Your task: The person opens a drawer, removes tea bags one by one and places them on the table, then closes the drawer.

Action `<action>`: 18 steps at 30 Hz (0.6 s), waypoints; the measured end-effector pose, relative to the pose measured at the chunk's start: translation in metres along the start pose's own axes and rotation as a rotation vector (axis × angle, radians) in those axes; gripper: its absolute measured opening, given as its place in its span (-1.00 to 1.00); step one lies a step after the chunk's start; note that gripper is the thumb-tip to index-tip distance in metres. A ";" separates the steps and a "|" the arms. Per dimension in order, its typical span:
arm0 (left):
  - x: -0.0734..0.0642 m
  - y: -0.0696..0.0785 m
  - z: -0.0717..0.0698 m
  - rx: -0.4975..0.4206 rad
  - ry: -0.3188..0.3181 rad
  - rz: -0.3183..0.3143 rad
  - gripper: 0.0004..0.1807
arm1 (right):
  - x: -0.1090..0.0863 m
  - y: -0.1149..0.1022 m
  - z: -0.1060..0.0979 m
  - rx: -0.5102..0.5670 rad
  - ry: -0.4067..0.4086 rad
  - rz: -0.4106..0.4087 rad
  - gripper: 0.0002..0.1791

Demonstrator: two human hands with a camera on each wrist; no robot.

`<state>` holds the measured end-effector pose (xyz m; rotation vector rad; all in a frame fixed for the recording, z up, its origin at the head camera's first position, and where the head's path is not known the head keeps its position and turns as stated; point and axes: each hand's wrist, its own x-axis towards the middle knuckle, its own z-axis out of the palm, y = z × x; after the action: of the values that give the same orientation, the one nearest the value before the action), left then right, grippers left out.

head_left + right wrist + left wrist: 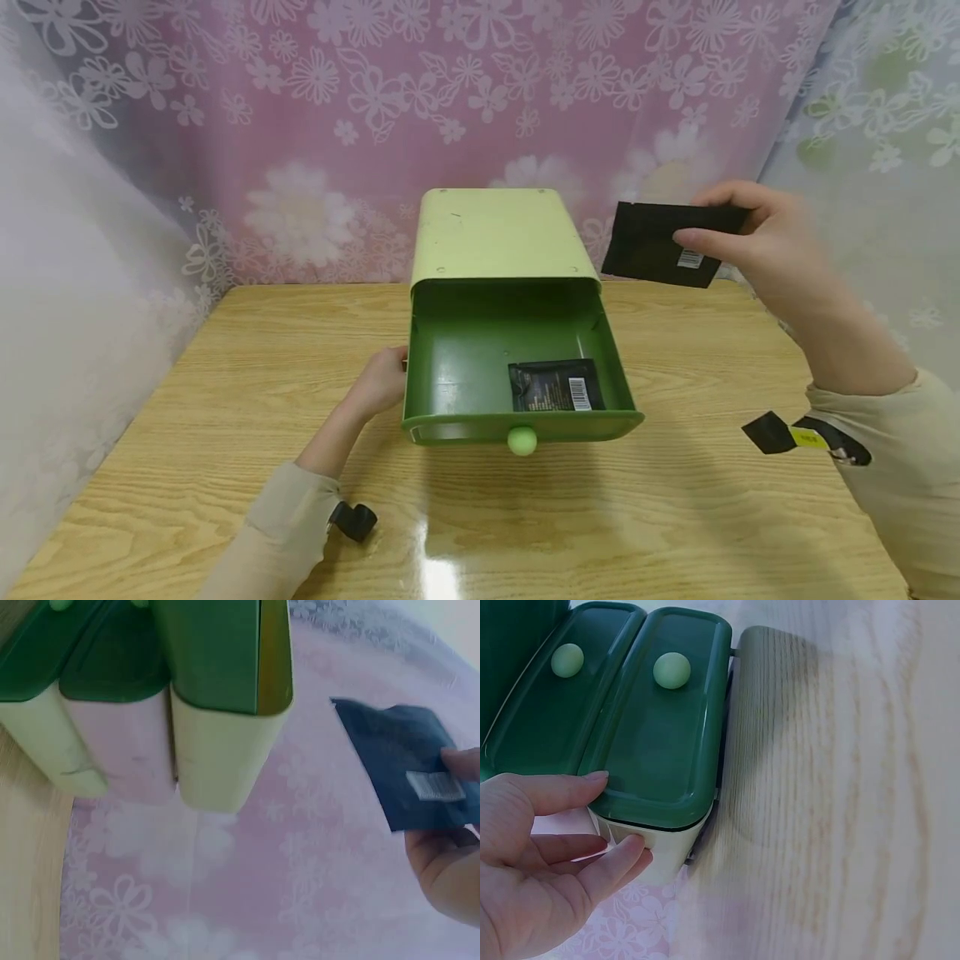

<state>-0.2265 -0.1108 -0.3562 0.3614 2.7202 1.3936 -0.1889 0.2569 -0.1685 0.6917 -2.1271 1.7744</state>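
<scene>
My right hand (pixel 776 242) pinches a flat black sachet (pixel 652 242) by its right end, thumb on the side that bears a barcode label. It is held up to the right of a small green drawer cabinet (pixel 495 233). The cabinet's top drawer (pixel 457 358) is pulled out, and a second black sachet (pixel 555 387) lies inside near its front. My left hand (pixel 382 383) is at the cabinet's left side. In the left wrist view, its thumb (pixel 574 791) lies at the edge of a lower drawer front (pixel 656 727), with the other fingers against the side wall.
The cabinet stands on a wood-grain table (pixel 300 325). Two closed lower drawers with round light-green knobs (pixel 672 670) show in the left wrist view. A pink flowered curtain (pixel 337 125) hangs behind. Black straps (pixel 352 521) circle both sleeves.
</scene>
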 end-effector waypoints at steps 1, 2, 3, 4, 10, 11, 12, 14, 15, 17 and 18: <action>0.000 0.000 0.000 -0.001 0.000 -0.001 -0.83 | -0.001 0.003 -0.004 -0.019 0.021 0.009 -0.77; 0.000 0.000 0.000 -0.001 0.000 -0.001 -0.83 | -0.001 0.006 -0.007 -0.074 0.044 0.029 -0.76; 0.000 0.000 0.000 0.000 0.002 -0.004 -0.83 | -0.002 0.009 -0.011 -0.173 0.065 0.057 -0.76; -0.001 0.000 0.000 0.005 0.002 -0.001 -0.83 | -0.002 0.014 -0.014 -0.271 0.077 0.083 -0.76; -0.002 0.000 0.000 0.019 0.000 -0.007 -0.84 | -0.001 0.051 -0.022 -0.743 0.021 0.139 -0.72; -0.002 0.000 0.000 0.024 0.002 -0.007 -0.85 | -0.001 0.058 -0.021 -0.787 0.006 0.114 -0.72; -0.002 0.000 0.000 0.030 0.004 -0.008 -0.85 | 0.000 0.065 -0.020 -0.829 -0.007 0.085 -0.74; -0.002 0.000 0.000 0.041 0.007 -0.004 -0.87 | 0.002 0.080 -0.017 -0.888 -0.038 0.006 -0.76; -0.002 -0.001 0.000 0.045 0.009 -0.003 -0.87 | 0.003 0.088 -0.015 -0.917 -0.056 -0.035 -0.78; -0.002 -0.001 0.000 0.052 0.011 -0.001 -0.88 | 0.006 0.103 -0.011 -0.979 -0.102 -0.122 -0.79; -0.003 -0.001 0.000 0.053 0.013 -0.005 -0.88 | 0.007 0.110 -0.009 -0.998 -0.129 -0.160 -0.79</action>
<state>-0.2240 -0.1120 -0.3574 0.3499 2.7707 1.3303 -0.2543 0.2788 -0.2554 0.6443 -2.5390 0.4357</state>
